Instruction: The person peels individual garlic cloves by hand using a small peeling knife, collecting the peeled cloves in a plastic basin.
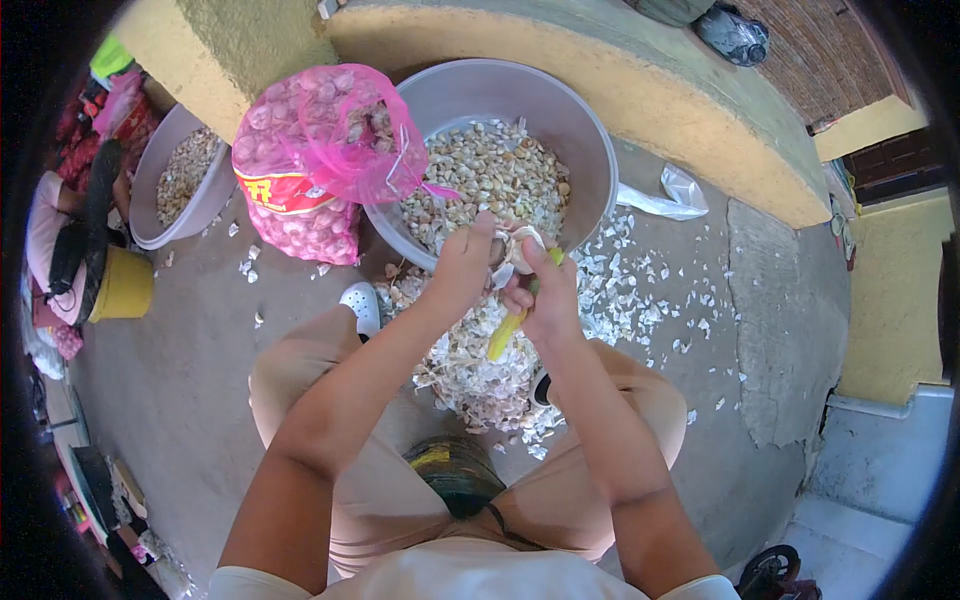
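My left hand [462, 268] grips a garlic bulb [520, 247] with loose white skin, held over the near rim of a large grey basin [590, 150]. My right hand [545, 300] holds a yellow-handled knife [506, 335] against the bulb; its blade is hidden by my fingers. The basin is filled with peeled garlic cloves [490, 175]. A heap of papery garlic skins [480, 375] lies on the ground between my knees, right under both hands.
A pink mesh sack of garlic [310, 160] leans on the basin's left side. A second grey basin [165, 185] and a yellow pot [125, 285] stand at far left by another person. Skins scatter right across the concrete; a yellow ledge runs behind.
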A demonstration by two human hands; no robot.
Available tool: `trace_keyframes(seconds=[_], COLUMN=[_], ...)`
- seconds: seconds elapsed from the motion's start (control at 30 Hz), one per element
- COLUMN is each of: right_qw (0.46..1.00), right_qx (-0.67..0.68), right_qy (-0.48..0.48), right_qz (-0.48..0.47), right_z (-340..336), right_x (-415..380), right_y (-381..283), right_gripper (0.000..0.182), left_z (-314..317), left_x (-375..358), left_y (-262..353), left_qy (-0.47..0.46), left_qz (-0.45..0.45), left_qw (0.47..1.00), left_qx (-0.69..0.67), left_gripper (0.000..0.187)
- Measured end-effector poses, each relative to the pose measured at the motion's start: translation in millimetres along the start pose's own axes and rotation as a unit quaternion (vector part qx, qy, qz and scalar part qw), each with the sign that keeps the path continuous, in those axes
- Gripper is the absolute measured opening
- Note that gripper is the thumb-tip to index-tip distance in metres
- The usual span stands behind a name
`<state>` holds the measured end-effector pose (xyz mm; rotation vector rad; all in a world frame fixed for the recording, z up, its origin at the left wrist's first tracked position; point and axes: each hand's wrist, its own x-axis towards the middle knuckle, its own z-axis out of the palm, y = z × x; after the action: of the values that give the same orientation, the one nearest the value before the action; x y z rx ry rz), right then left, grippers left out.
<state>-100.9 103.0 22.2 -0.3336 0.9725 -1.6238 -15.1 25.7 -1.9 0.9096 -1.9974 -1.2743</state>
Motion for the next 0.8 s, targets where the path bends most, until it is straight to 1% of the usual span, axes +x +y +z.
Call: trace_keyframes(seconds=[0.03,0.07,0.13,0.27,0.37,0.47,0.57,0.6,0.63,0.67,0.73,0.77,0.8], right_qw=[0.998,0.999,1.000,0.999,0.997,0.996,0.995,0.994,0.994,0.993,0.991,0.991,0.990], right_qx=[0.054,0.032,-0.011,-0.008,-0.002,0.007,0.015,0.013,0.010,0.014,0.022,0.021,0.020], right_qy=[-0.010,-0.012,-0.016,-0.005,-0.002,0.005,0.004,0.008,0.012,0.013,0.015,0.022,0.028], right_qz=[0.015,0.016,0.019,0.052,0.082,0.091,0.103,0.106,0.109,0.116,0.130,0.133,0.138], right_z=[1,0,-3,-3,-8,-16,-19,-19,-20,-22,-25,-26,-26], right_x=[-1,1,5,8,7,8,7,7,7,8,9,9,9], right_y=[-3,-4,-7,-8,-13,-14,-15,-15,-14,-13,-12,-12,-12], right_gripper=[0.028,0.028,0.026,0.029,0.029,0.027,0.025,0.024,0.024,0.023,0.021,0.021,0.021], left_z=[-2,-4,-4,-6,-20,-33,-25,-25,-26,-25,-18,-15,-14], left_x=[1,1,5,9,10,12,7,4,-1,-6,-16,-22,-30], left_y=[0,1,1,-4,-8,-13,-35,-35,-36,-35,-29,-26,-29], left_qy=[-0.014,-0.028,-0.039,-0.059,-0.045,-0.052,-0.109,-0.155,-0.199,-0.239,-0.338,-0.385,-0.405], left_qz=[-0.092,-0.182,-0.203,-0.224,-0.239,-0.248,-0.185,-0.119,-0.050,0.019,-0.008,-0.022,0.031], left_qw=[0.984,0.937,0.929,0.911,0.899,0.936,0.969,0.980,0.976,0.956,0.906,0.873,0.875], left_qx=[-0.151,-0.297,-0.306,-0.342,-0.365,-0.244,-0.122,-0.025,0.072,0.168,0.256,0.298,0.263], left_gripper=[0.048,0.047,0.047,0.046,0.041,0.041,0.040,0.038,0.035,0.033,0.028,0.028,0.029])
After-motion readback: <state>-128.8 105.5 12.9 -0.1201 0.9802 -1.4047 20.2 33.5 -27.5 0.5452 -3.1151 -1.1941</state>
